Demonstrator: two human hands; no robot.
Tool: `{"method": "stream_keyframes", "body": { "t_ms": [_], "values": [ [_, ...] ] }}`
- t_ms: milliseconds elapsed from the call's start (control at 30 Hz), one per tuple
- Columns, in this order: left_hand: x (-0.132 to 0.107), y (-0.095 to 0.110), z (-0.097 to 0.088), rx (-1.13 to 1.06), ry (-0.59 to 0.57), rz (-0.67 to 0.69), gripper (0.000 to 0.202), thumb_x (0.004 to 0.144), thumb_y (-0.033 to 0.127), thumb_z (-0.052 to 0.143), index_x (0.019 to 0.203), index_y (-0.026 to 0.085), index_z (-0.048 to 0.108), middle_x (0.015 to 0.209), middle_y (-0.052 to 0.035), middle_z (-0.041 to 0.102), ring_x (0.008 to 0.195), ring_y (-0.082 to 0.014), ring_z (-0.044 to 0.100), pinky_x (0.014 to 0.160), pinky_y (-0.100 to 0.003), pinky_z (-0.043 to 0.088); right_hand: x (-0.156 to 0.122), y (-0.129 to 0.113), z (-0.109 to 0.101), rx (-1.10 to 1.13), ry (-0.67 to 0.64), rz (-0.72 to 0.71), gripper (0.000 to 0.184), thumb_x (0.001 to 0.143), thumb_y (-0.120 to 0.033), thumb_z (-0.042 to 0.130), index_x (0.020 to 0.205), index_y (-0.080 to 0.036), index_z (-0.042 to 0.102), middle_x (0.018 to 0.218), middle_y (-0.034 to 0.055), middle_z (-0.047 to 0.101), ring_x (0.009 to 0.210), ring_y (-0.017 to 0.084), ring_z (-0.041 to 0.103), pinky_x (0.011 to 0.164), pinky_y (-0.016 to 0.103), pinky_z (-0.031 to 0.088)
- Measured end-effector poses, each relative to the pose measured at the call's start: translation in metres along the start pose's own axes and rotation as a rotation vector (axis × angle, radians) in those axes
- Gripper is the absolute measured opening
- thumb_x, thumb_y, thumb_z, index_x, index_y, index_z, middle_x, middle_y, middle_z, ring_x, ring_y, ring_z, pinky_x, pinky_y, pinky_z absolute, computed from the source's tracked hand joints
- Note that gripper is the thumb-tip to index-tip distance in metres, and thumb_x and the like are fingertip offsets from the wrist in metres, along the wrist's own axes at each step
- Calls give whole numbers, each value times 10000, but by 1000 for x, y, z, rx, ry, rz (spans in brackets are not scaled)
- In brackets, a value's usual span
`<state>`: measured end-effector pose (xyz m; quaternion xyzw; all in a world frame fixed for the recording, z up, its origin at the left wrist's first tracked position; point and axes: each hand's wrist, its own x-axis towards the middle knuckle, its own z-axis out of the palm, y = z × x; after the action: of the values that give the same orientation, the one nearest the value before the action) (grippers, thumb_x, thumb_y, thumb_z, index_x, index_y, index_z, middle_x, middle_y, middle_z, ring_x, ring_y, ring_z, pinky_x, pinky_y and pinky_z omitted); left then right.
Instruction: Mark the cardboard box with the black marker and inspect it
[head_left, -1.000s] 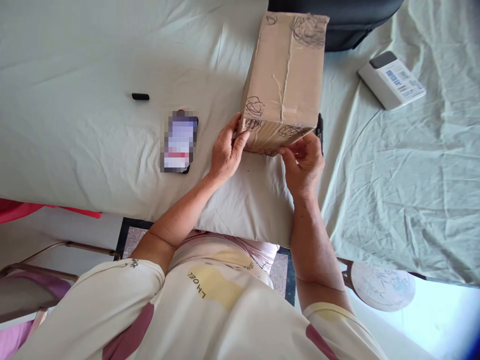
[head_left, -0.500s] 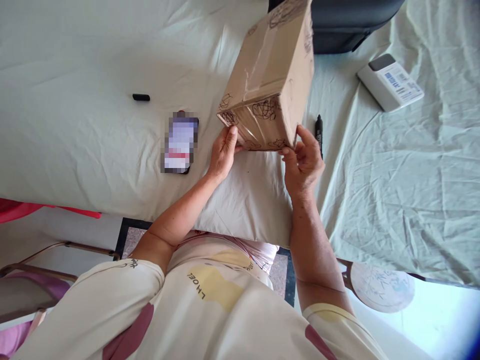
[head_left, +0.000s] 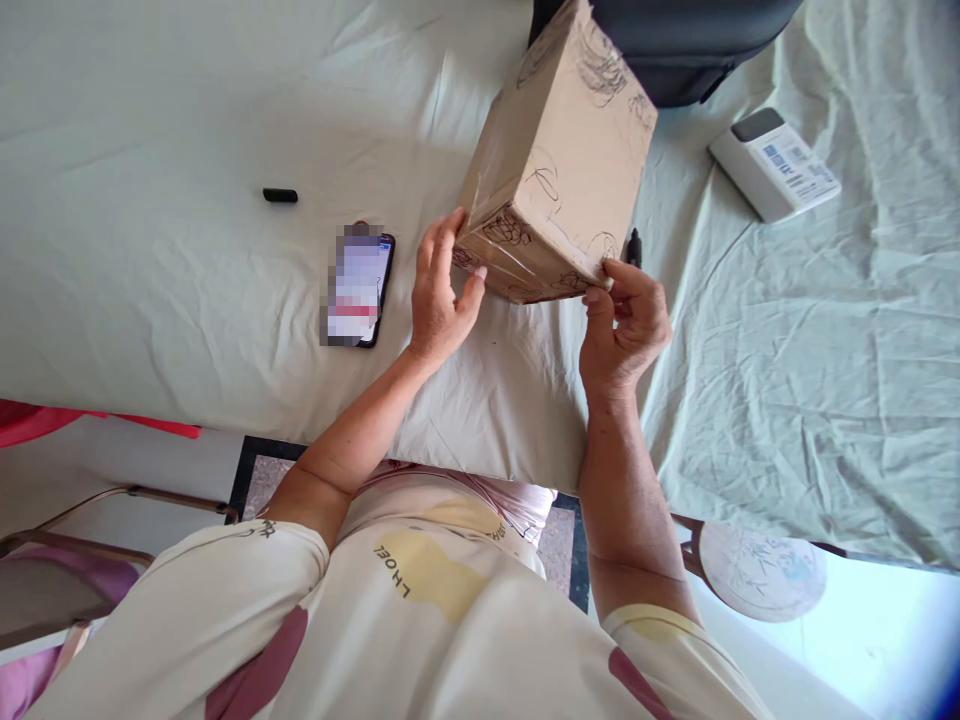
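A brown cardboard box stands tilted over the cloth, with black scribbles on its faces and clear tape on its near end. My left hand holds its near left corner, fingertips against the left face and thumb at the near end. At the near right corner, my right hand pinches the box between thumb and fingers. Just beyond the right hand, a black marker lies partly hidden by hand and box. A phone with a blurred screen lies left of my left hand.
A small black cap lies on the pale green tablecloth at left. Behind the box sits a black bag. To the right is a white and grey box with a printed label. A round stool stands below the table edge.
The box has turned and tipped, bringing a broad scribbled face into view on the right. My left fingers moved up onto its left face; my right hand shifted slightly right, covering more marker.
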<state>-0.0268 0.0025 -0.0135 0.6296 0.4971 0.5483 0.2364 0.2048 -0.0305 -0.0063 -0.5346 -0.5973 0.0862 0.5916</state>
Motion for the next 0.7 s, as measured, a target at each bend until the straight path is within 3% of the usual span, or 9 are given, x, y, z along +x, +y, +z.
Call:
{"method": "stream_keyframes", "body": {
  "t_ms": [133, 267, 400, 567, 700],
  "values": [
    [-2, 6, 2, -20, -27, -42, 755, 932, 704, 662, 1580, 429, 388, 1647, -97, 471, 1553, -318, 462, 1080, -425, 599, -1, 3, 2, 43, -32, 17, 384, 988, -579, 625, 1242, -306, 718, 986, 13, 725, 824, 178, 728, 744, 407, 660],
    [-3, 16, 4, -103, 3, -86, 752, 913, 829, 560, 1514, 395, 430, 1579, -119, 504, 1445, -291, 557, 932, -369, 630, -3, 7, 6, 104, -76, 39, 451, 983, -561, 635, 1388, -362, 622, 988, -7, 725, 783, 153, 703, 726, 367, 650],
    [-2, 26, 0, -147, 49, -118, 662, 884, 856, 580, 1293, 335, 550, 1344, -95, 636, 1279, -267, 642, 1047, -423, 567, -5, 12, 7, 109, -79, 64, 553, 977, -529, 649, 1497, -383, 529, 932, -6, 718, 762, 164, 682, 706, 355, 632],
    [0, 28, -2, -231, 89, -226, 669, 837, 917, 565, 1068, 289, 582, 1111, -51, 666, 1175, -246, 678, 1086, -403, 512, -3, 5, 4, 89, -87, 63, 502, 955, -575, 675, 1410, -374, 611, 976, 10, 711, 831, 170, 687, 701, 346, 639],
    [2, 30, -2, -287, 121, -224, 720, 827, 949, 519, 1133, 299, 561, 1090, -38, 685, 1132, -232, 695, 1063, -408, 534, -1, -9, 3, 123, -98, 28, 428, 943, -531, 708, 1345, -388, 667, 960, 5, 692, 854, 162, 677, 701, 325, 618]
  ]
}}
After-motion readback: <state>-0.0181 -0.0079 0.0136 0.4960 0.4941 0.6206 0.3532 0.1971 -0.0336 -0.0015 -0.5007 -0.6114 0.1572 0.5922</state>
